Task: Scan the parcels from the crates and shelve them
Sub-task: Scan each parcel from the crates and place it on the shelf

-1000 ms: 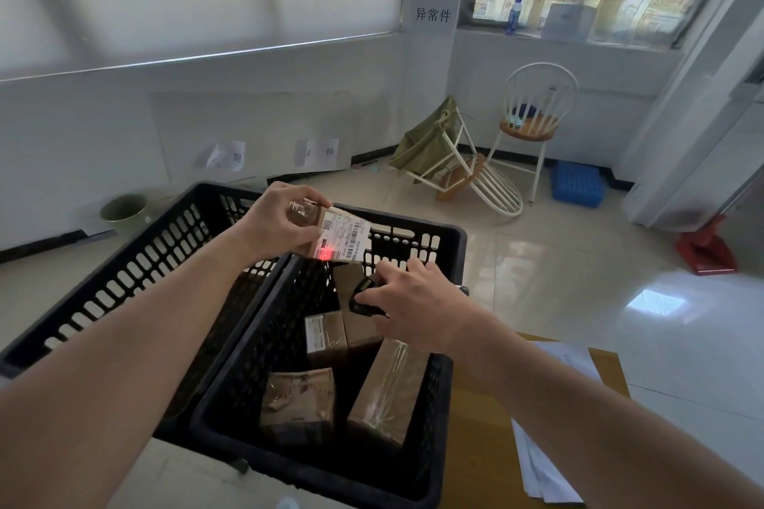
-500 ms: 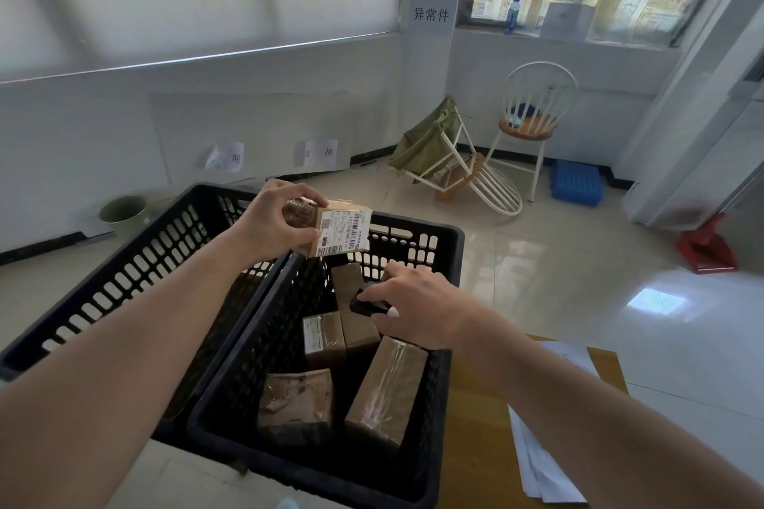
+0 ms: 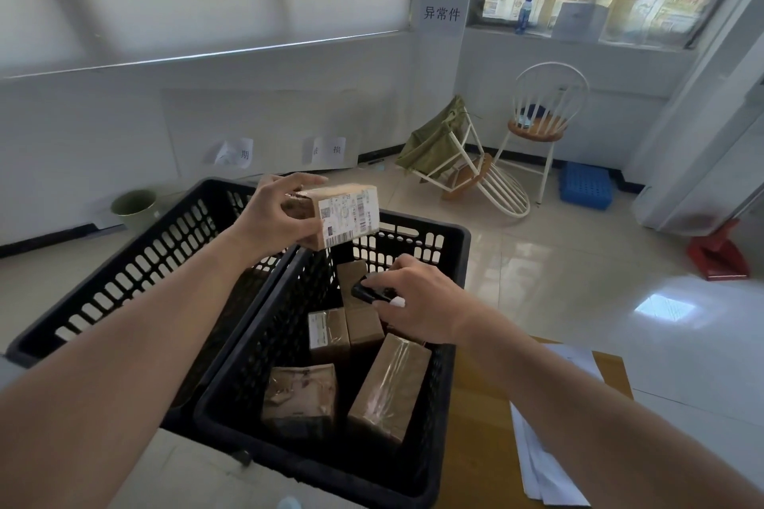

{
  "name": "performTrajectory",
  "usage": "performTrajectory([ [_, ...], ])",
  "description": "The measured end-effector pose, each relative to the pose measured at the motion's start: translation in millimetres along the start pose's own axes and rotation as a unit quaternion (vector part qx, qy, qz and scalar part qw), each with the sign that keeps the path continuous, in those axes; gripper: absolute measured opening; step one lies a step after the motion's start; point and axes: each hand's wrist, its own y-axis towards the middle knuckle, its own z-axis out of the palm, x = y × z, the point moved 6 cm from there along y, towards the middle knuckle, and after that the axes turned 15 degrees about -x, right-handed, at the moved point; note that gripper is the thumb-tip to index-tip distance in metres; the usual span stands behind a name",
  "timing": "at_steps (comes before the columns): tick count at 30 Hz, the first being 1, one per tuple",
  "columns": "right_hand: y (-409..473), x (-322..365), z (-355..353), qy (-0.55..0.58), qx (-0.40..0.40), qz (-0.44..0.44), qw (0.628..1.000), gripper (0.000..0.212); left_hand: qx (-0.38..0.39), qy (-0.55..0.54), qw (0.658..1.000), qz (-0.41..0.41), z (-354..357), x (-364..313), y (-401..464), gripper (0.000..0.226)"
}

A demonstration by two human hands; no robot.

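Note:
My left hand (image 3: 275, 215) grips a small brown parcel (image 3: 345, 215) above the far rim of a black crate (image 3: 450, 364), its white barcode label facing me. Lower and to the right, my right hand (image 3: 417, 302) holds a small black scanner (image 3: 370, 292) over the crate. Several taped brown parcels lie inside, among them a crumpled one (image 3: 299, 395) at the front and a long one (image 3: 390, 386) leaning on the right wall. A second black crate (image 3: 136, 260) stands to the left; its inside is mostly hidden by my arm.
Papers (image 3: 545, 450) lie on a wooden table (image 3: 479, 442) right of the crates. On the tiled floor beyond are a tipped white chair (image 3: 475, 174), an upright chair (image 3: 541, 124), a blue basket (image 3: 585, 186), a red dustpan (image 3: 719, 252) and a green bin (image 3: 134, 207).
The red scan light on the label has gone out. My left hand has lifted the parcel slightly and turned it; my right hand with the scanner has dropped a little.

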Motion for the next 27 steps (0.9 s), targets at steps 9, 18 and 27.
performTrajectory([
  [9,16,21,-2,0.343,-0.183,0.224,0.894,0.037,0.026,-0.162,0.979,-0.122,-34,0,-29,0.087],
  [18,39,136,12,0.500,-0.278,0.223,0.789,0.037,-0.011,-0.241,0.960,-0.141,-109,-4,-109,0.090],
  [27,19,259,48,0.533,-0.259,0.138,0.794,0.038,-0.106,-0.137,0.981,-0.089,-217,16,-190,0.090],
])
